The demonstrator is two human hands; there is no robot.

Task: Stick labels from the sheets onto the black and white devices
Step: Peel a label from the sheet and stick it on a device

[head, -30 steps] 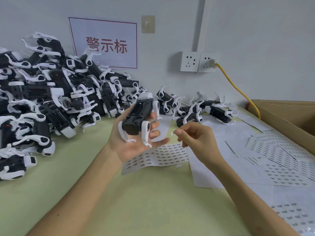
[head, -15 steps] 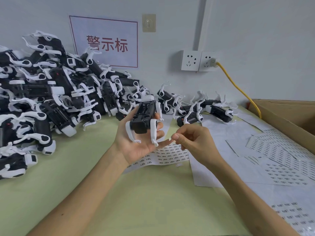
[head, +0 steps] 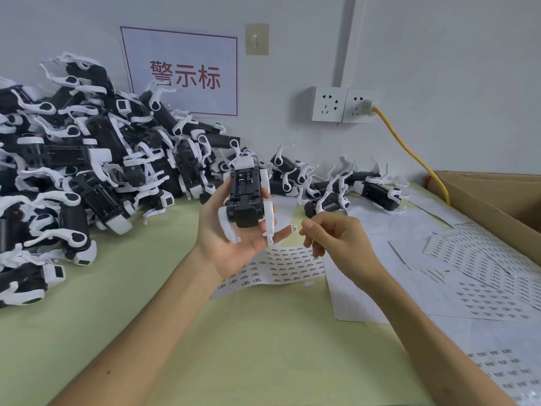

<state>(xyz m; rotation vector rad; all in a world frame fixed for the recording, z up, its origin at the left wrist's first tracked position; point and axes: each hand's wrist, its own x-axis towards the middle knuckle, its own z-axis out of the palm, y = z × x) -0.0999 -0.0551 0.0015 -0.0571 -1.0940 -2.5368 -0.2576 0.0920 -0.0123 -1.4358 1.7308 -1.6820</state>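
My left hand [head: 231, 247] holds one black and white device [head: 246, 200] upright above the table, underside toward me, white legs hanging over my fingers. A tiny printed label [head: 293, 228] sits at the tip of a left finger. My right hand [head: 339, 244] hovers just right of it, fingers curled, thumb tip a hair from the label. Below both hands lies a label sheet [head: 287, 265] on the green table.
A big pile of devices [head: 87, 171] fills the left side. A few more devices [head: 336, 189] lie at the back centre. More label sheets [head: 483, 273] cover the right, beside a cardboard box [head: 483, 200]. A yellow cable [head: 409, 150] runs from the wall socket.
My left hand has turned the device upright. My right hand touched the left fingertip, then drew back slightly right, and the label now shows at that fingertip.
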